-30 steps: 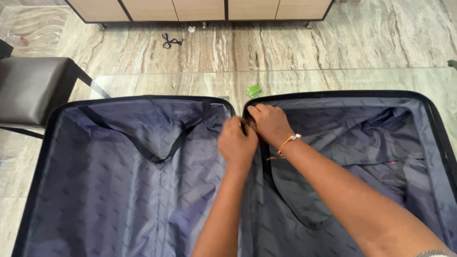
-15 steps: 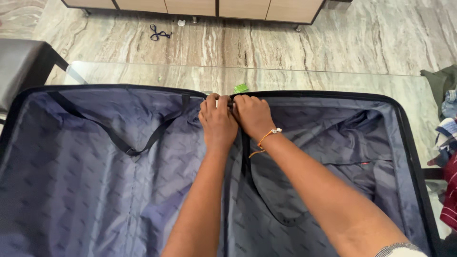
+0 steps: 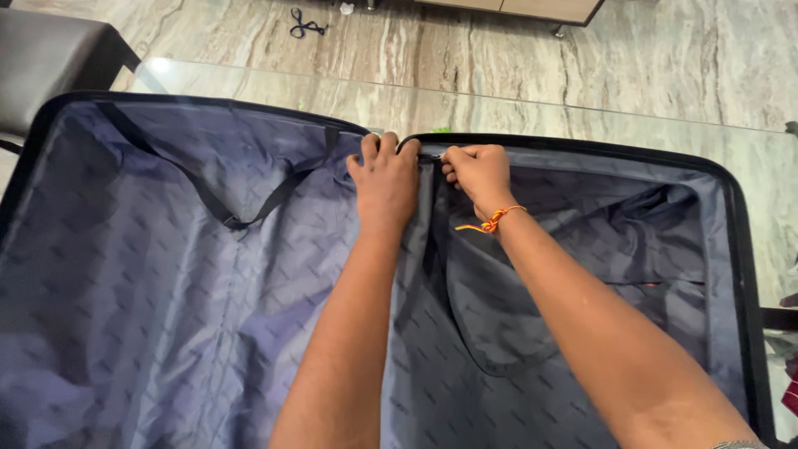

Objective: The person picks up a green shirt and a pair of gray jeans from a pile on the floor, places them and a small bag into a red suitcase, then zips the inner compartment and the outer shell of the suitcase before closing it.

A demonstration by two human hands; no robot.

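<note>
Left hand [image 3: 385, 181] grips the open suitcase [image 3: 582, 152] rim; right hand [image 3: 475, 173] pinches its lining [image 3: 166, 274] beside it.

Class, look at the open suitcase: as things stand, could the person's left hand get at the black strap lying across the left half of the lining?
Probably yes. The left hand rests at the top edge of the suitcase, close to the right end of the black strap. Only bare lining lies between them, and the right hand is on the other side.

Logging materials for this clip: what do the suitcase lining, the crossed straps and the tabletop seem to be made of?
Suitcase lining: thin woven fabric, probably synthetic, grey-blue with slight sheen; it wrinkles and carries a repeated pattern. Crossed straps: flat black webbing, matte. Tabletop: clear glass, glossy; the marbled floor shows through it.
</note>
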